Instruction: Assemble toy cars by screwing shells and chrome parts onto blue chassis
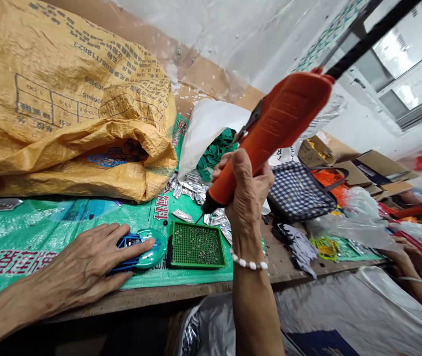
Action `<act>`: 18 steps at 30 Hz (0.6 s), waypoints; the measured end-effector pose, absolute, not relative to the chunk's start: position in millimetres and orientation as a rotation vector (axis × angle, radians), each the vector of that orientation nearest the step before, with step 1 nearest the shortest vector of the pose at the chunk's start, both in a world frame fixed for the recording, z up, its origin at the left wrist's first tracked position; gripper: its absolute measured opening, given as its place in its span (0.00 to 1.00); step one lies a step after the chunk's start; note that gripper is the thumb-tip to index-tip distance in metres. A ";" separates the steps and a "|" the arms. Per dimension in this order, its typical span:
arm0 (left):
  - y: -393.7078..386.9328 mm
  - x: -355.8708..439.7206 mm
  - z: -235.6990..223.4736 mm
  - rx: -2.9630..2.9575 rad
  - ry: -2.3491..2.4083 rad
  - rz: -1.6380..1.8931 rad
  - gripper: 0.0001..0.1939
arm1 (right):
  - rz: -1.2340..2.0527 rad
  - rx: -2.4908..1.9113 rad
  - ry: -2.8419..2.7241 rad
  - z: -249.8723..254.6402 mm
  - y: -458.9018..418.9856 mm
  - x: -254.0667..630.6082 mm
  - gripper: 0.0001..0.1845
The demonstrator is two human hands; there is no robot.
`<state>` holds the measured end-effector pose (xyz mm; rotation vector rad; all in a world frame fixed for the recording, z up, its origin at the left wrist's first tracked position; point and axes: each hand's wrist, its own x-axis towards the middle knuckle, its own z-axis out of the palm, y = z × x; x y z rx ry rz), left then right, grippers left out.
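My left hand (pixel 96 257) lies over a blue and teal plastic toy car body (pixel 147 251), fingers closed along its sides and the index finger on its top, pressing it to the green sheet. In my right hand (pixel 246 188) is an orange electric screwdriver (pixel 270 128), tilted with its black nose down and left. Its thin bit tip is over the back edge of a green gridded tray (pixel 197 244) full of small screws. Whether the tip touches any screw, I cannot tell. Shiny silver plastic parts (pixel 192 188) are scattered behind the tray.
A large yellow woven sack (pixel 66 99) fills the back left. A white bag (pixel 211 123) spills green parts (pixel 220 148) behind the silver ones. To the right are a checked bag (pixel 302 190), cardboard boxes (pixel 374 170) and another person's hands (pixel 407 262). A lined bin (pixel 211 326) stands below the table edge.
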<state>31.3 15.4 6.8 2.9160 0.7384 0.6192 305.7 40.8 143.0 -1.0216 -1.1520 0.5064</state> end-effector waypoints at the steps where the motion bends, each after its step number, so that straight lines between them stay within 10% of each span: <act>1: 14.5 32.1 7.1 2.901 0.748 0.616 0.28 | 0.563 -1.005 -1.134 142.9 33.3 303.5 0.19; 18: 14.9 34.7 5.5 2.873 0.756 0.559 0.29 | 0.584 -1.030 -1.030 106.2 29.3 287.4 0.29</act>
